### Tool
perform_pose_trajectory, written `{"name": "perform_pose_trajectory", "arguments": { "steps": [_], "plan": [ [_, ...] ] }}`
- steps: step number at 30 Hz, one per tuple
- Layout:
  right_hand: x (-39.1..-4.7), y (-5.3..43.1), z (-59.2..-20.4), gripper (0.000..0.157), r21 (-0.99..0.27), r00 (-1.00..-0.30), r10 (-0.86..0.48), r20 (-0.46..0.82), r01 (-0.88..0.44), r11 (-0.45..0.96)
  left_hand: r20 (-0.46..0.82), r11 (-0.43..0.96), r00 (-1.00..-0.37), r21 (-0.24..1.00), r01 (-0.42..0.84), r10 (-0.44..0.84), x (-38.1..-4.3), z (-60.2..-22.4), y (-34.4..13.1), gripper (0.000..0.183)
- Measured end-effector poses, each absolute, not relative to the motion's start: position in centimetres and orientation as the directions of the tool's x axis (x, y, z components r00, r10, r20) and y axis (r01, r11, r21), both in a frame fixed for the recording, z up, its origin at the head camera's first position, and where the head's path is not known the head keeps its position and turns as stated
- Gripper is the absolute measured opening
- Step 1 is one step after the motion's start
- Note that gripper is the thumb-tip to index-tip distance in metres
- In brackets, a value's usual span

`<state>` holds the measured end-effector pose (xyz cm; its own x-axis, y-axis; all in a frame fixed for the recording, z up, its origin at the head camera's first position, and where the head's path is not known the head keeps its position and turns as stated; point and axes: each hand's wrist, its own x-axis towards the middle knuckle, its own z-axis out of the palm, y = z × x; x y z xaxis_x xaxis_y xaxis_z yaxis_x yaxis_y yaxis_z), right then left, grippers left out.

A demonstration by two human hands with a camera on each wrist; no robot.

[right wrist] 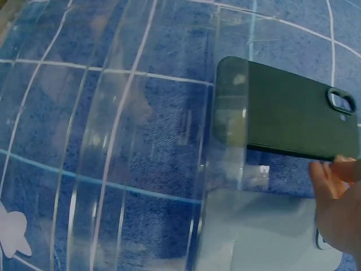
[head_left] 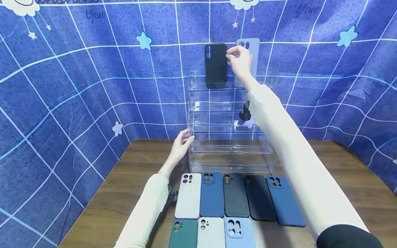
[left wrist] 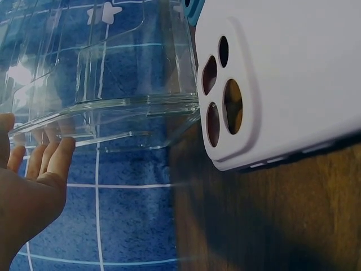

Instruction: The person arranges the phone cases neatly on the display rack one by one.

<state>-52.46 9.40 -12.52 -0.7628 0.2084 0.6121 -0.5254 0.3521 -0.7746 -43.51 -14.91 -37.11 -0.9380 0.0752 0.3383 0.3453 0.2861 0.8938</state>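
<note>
Up at the top tier of the clear rack (head_left: 229,168), the dark case (head_left: 216,65) stands nearly upright, just left of the lilac case (head_left: 254,55). The right hand (head_left: 240,62) is at its right edge, high up, fingers bent and tips drawn close together; whether they pinch the rim or merely touch it, I can't tell. Lower down, the left hand (head_left: 180,146) holds the rack's left side, thumb in front, fingers curled round behind.

This case looks light and thin, probably a bendy, matte shell with decent grip and little to fear from a knock. The long side edges, above the rack's front lip, seem the place to take it; the rack looks stiff, slick and likelier to scratch or slide, so that steadying hold makes sense.

Over to the right wrist view: the case's bottom end sits behind the see-through lip, and a raised ring borders the camera hole, with the backdrop (right wrist: 163,152) showing through. There it reads dark green; from the head, almost black. The left wrist view brings the white case (left wrist: 299,73) close, its four holes plain. Only the head view gives both rows of loose cases (head_left: 212,196) on the table (head_left: 124,189).
</note>
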Motion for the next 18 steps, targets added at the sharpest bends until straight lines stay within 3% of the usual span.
{"name": "perform_pose_trajectory", "arguments": {
  "steps": [4, 11, 18],
  "plan": [
    [-52.1, 9.4, -13.4, 0.026, -0.694, -0.757, 0.117, 0.643, -0.511, 0.507, 0.350, 0.265, -0.933, 0.895, 0.360, 0.085, -43.6, -37.3, -14.7, 0.053],
    [-51.0, 9.2, -14.2, 0.031, -0.748, -0.822, -0.035, 0.568, -0.533, 0.395, 0.354, 0.274, -0.933, 0.892, 0.359, 0.072, -44.2, -38.1, -14.6, 0.051],
    [-49.8, 10.4, -14.6, 0.029, -0.717, -0.817, -0.060, 0.573, -0.536, 0.447, 0.366, 0.252, -0.927, 0.893, 0.373, 0.077, -44.7, -38.1, -14.9, 0.052]
  ]
}}
